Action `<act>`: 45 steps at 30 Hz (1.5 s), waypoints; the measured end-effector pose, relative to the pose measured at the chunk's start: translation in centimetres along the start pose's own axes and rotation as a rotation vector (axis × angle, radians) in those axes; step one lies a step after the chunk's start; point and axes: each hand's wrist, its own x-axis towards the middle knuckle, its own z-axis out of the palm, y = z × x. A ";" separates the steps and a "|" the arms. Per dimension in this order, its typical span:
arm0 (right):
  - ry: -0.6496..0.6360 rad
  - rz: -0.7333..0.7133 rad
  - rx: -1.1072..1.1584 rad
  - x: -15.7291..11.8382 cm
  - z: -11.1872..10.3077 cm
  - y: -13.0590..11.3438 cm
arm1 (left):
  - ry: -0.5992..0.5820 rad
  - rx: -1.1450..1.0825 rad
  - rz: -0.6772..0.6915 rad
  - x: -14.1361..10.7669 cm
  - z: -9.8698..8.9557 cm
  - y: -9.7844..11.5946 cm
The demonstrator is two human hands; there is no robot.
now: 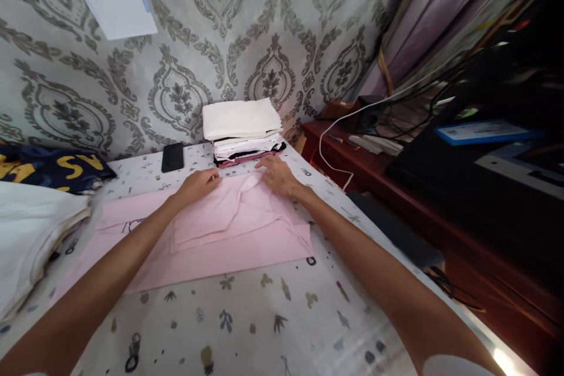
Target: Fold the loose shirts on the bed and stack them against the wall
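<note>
Currently my left hand, fingers loosely curled, rests on the pink garment; my right hand, partly open, touches its far edge; the garment lies partly folded on the patterned sheet.

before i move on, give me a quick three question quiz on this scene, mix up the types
1. Fill in: the cloth under the left hand and right hand is ____.
2. Pick one: the top of the stack is a) navy b) white c) pink.
3. True or false: the phone lies left of the stack.

Key: 1 pink; 2 b; 3 true.
</note>
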 end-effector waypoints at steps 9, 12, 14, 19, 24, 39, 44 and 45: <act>-0.094 0.168 0.096 0.5 0.4 -0.9 | 0.086 0.142 0.189 -4.2 1.4 6.3; -0.060 0.190 0.174 0.2 0.9 0.1 | 0.014 0.189 0.146 -4.7 1.9 8.1; -0.031 0.181 0.226 -0.1 1.2 0.6 | 0.024 0.182 0.149 -4.9 1.7 8.5; -0.002 0.139 0.404 -0.5 1.3 1.2 | 0.031 0.103 0.257 -5.7 1.3 8.8; 0.016 0.139 0.500 -0.9 1.3 1.2 | 0.038 0.040 0.056 -5.5 1.8 9.2; -0.007 0.179 0.462 -1.4 0.6 0.2 | -0.036 -0.186 0.198 -5.6 0.9 7.8; 0.107 0.069 0.186 -2.3 0.1 -2.1 | 0.100 -0.296 0.050 -5.5 -1.7 2.7; 0.096 -0.003 0.150 -2.5 0.0 -3.0 | 0.134 -0.245 -0.027 -5.7 -2.1 1.2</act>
